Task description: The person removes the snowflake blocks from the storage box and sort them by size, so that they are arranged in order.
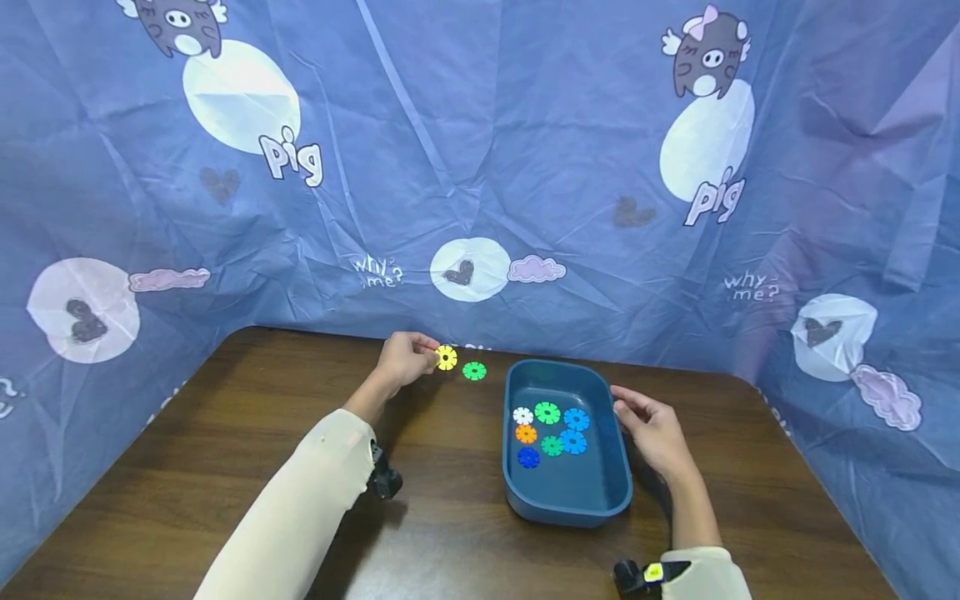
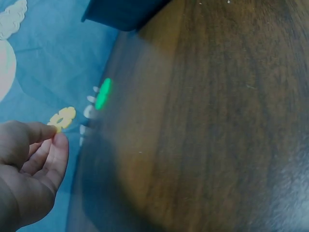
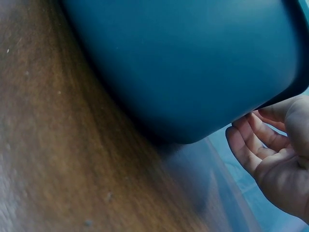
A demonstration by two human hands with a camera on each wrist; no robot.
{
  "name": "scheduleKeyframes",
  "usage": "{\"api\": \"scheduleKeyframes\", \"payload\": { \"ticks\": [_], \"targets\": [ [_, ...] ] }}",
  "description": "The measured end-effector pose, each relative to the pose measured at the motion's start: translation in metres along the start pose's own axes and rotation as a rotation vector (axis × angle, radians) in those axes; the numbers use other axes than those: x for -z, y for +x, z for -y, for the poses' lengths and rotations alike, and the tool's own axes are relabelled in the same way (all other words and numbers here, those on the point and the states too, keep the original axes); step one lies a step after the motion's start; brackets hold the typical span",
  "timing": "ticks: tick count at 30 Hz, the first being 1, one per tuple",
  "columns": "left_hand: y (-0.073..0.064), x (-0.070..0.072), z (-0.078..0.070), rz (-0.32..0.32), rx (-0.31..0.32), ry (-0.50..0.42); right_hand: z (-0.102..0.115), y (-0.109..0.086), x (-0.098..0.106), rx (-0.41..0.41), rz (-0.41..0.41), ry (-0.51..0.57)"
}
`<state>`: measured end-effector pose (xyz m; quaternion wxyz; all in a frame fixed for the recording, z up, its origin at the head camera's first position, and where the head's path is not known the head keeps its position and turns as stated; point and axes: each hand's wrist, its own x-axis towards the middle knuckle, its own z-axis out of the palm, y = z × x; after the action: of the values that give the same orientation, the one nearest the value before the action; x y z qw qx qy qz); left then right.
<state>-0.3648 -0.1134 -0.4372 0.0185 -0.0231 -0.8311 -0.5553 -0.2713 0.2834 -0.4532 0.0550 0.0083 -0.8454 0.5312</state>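
Between thumb and fingertips, my left hand (image 1: 406, 360) pinches a yellow snowflake disc (image 2: 63, 117), a flat notched ring raised above the table's far edge. Just right of it lies a green snowflake disc (image 1: 474, 371) on the tabletop. A dark blue plastic bin (image 1: 567, 510) stands to the right, with several discs inside, among them white (image 1: 522, 415), orange (image 1: 526, 433), dark blue (image 1: 528, 457) and light blue (image 1: 576, 419) ones. My right hand (image 1: 654, 433) is at the bin's right side, its relaxed fingers (image 3: 248, 140) touching the outer wall in the right wrist view.
The brown wooden table (image 1: 442, 500) extends around the bin. Along its far edge and sides hangs a blue cloth (image 1: 465, 150) printed with pigs, hearts and words. Dark wrist cameras are strapped to both forearms.
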Motion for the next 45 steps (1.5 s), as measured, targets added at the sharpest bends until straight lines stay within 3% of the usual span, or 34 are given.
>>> {"api": "scheduleKeyframes", "payload": {
  "ticks": [5,9,18,31,45],
  "targets": [
    [0.001,-0.006,0.01,-0.026,0.067,-0.089,0.0,0.0,0.0,-0.007,0.001,-0.001],
    [0.001,-0.009,0.016,-0.031,0.082,-0.116,-0.001,0.001,0.0,-0.018,0.005,0.002],
    [0.004,-0.018,0.026,-0.067,0.108,-0.09,-0.003,0.001,0.0,-0.015,-0.006,0.0],
    [0.013,-0.026,0.025,-0.091,0.114,0.008,-0.003,0.001,0.0,0.015,0.003,0.023],
    [0.017,-0.023,0.025,-0.056,0.119,0.045,-0.005,0.002,0.0,0.024,0.003,0.047]
  ]
}}
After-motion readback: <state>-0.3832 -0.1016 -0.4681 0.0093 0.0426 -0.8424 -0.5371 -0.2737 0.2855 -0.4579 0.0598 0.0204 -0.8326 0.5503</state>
